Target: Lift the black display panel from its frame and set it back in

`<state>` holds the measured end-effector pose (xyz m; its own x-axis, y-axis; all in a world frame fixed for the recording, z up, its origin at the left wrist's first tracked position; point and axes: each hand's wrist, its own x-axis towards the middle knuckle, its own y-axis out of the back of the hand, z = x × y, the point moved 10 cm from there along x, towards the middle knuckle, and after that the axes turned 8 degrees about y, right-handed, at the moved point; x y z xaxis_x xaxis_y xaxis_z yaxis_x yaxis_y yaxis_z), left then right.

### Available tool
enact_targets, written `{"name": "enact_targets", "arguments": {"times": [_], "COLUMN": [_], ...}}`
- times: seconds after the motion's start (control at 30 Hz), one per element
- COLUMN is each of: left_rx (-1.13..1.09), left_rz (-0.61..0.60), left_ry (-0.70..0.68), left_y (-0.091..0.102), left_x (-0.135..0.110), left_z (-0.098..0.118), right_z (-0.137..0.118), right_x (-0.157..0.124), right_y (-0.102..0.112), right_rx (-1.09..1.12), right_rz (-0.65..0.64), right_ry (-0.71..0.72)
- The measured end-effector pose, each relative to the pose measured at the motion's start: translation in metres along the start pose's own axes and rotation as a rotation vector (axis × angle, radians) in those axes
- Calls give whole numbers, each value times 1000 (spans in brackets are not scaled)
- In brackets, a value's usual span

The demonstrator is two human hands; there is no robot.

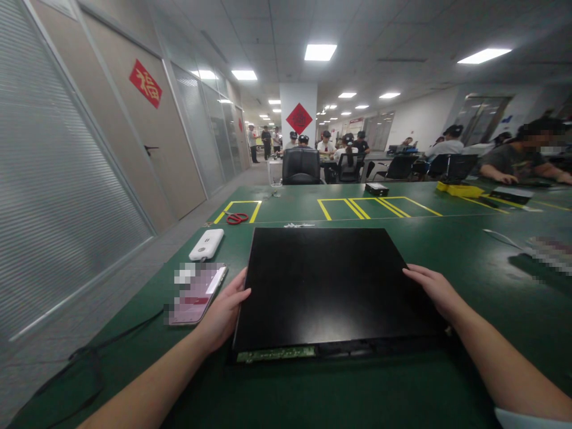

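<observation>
A flat black display panel [326, 280] lies in front of me, its dark glossy face up. Along its near edge a strip of green circuit board [276, 354] shows. My left hand [226, 310] grips the panel's left side, thumb on the edge and the other fingers mostly hidden below it. On the opposite side my right hand [433, 289] holds the right edge, with fingers over the rim. What supports the panel underneath is too dark to make out.
Left of the panel lie a phone [199, 298] and a white power bank [207, 244]. Red-handled scissors [236, 218] rest beyond, by yellow tape markings. A small black box [376, 189] and a yellow tray [460, 189] stand farther back. Another person [518, 155] sits at right.
</observation>
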<state>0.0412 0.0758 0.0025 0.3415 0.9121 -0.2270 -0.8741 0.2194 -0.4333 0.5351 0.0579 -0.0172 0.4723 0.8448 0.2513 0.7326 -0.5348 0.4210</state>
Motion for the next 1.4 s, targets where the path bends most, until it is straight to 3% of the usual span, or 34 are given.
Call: {"name": "enact_targets", "arguments": {"times": [0.13, 0.23, 0.4, 0.53, 0.67, 0.9, 1.0, 1.13, 1.4], "left_rx": [36, 50, 36, 44, 135, -9, -31, 2, 51], "left_rz": [100, 166, 134, 86, 141, 153, 207, 184, 156], "left_ry": [-25, 3, 35, 7, 6, 80, 55, 3, -36], "left_y": [12, 19, 16, 13, 17, 14, 22, 24, 26], "left_x": [0, -2, -1, -1, -3, 2, 3, 4, 7], "left_z": [4, 3, 1, 3, 6, -3, -5, -3, -3], "right_z": [-15, -27, -48, -51, -49, -30, -30, -34, -26], "right_x": [-5, -14, -35, -44, -35, -22, -24, -28, -30], "right_y": [-10, -17, -33, -39, -32, -13, -10, -4, 34], "right_rx": [186, 300, 497, 496, 381, 618, 677, 688, 877], "right_rz": [-80, -154, -336, -397, -378, -182, -74, 70, 537], "right_ry": [37, -15, -106, -150, -80, -234, -268, -270, -262]}}
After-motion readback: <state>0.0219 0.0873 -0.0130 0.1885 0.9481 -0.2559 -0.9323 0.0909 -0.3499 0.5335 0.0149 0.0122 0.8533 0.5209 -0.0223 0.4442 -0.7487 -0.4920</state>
